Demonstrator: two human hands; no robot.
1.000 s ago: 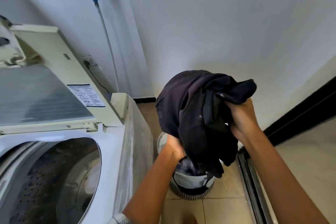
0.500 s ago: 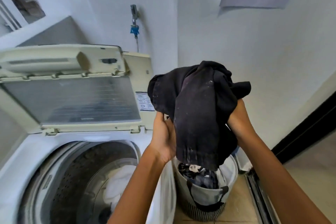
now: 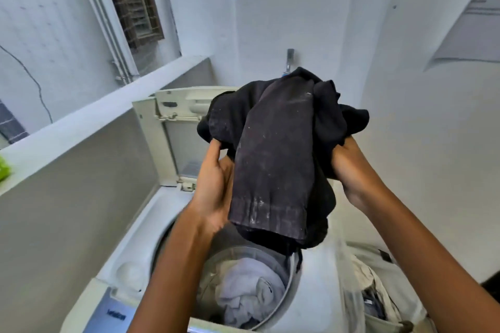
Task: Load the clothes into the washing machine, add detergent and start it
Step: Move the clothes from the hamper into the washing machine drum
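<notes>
Moved since a second ago: dark bundle of clothes [image 3: 276, 159], then held over the laundry basket [image 3: 384, 292] at the right, now carried leftward and raised over the open washing machine [image 3: 130, 276].

Item 1. Dark bundle of clothes. Bunched, dusty with pale specks; one flat panel hangs down the near side. Held above the drum mouth, probably so that it falls straight in when let go.

Item 2. Left hand [image 3: 213, 186]. Fingers mostly straight, palm against the left flank of the bundle, fingertips reaching up under its edge. It seems to prop and steer the load more than clench it.

Item 3. Right hand [image 3: 349, 167]. Fingers curled into the cloth on the right flank, taking a firm grip; this hand looks to bear most of the weight.

Item 4. Washing machine. Top-loader, lid [image 3: 176, 127] tipped up at the far side, out of the way of loading. Control strip at the near edge.

Item 5. Drum [image 3: 243, 254]. Already holds pale clothes [image 3: 243, 289], low in the tub; room remains.

Item 6. Laundry basket. Stands on the floor just right of the machine, more clothes visible inside, within easy reach for the next armful.

Item 7. Ledge [image 3: 113, 105], left of the machine; a green object [image 3: 4, 170] sits at its near end, kind not clear.

Status, as judged: loading under way; detergent and start not yet reached.
</notes>
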